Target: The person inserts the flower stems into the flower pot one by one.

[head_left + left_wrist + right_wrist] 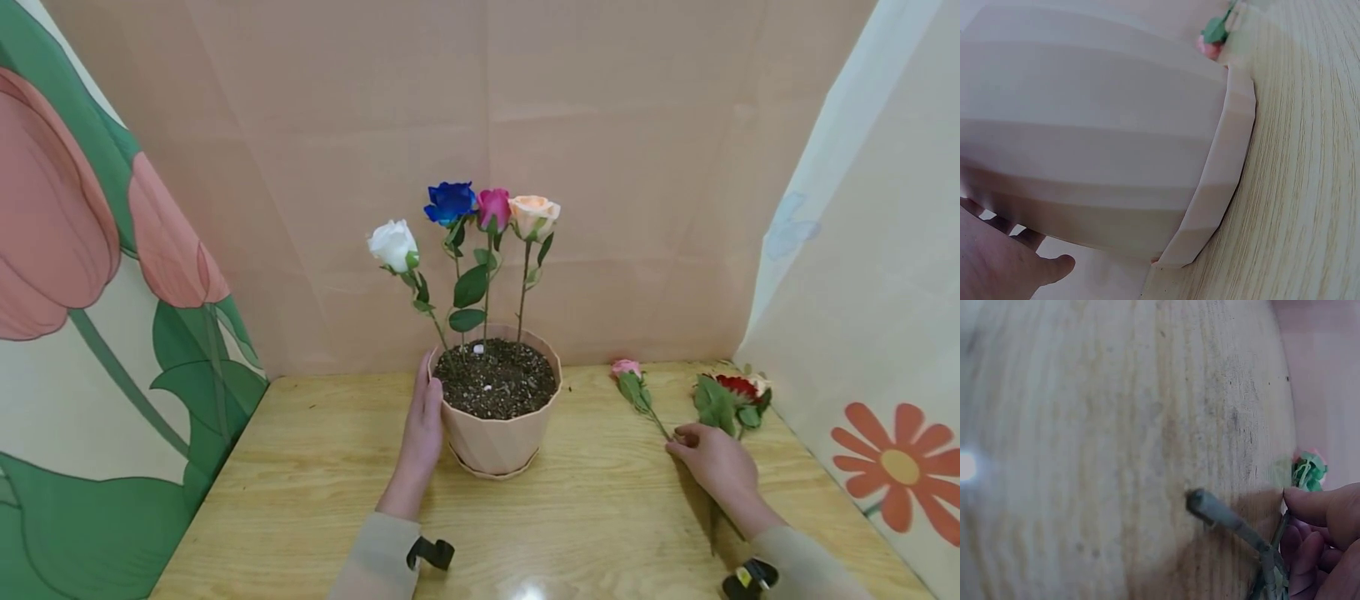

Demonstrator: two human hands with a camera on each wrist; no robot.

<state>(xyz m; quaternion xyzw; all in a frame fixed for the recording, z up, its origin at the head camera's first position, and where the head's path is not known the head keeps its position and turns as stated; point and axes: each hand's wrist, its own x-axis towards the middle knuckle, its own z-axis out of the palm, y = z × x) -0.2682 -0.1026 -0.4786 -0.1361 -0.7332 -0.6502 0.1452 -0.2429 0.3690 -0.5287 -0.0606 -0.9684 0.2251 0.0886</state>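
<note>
A pale pink faceted flowerpot (491,442) filled with dark soil (498,387) stands on the table. My left hand (422,429) rests against its left side, fingers along the wall; in the left wrist view the thumb (1057,269) sits off the pot. Upright in the soil are a blue rose (451,203), a magenta rose (493,208) and a peach rose (534,217), while a white rose (393,245) leans left. On the right, my right hand (716,468) pinches the stem of a pink rose (627,369) between thumb and fingers, low over the table.
A dark red rose (737,387) and a cream bloom (759,385) lie beyond the right hand. One thick cut stem (1229,519) points out below that hand. The wooden table (300,483) meets a pinkish backdrop (360,167) behind and flower-printed panels on both sides.
</note>
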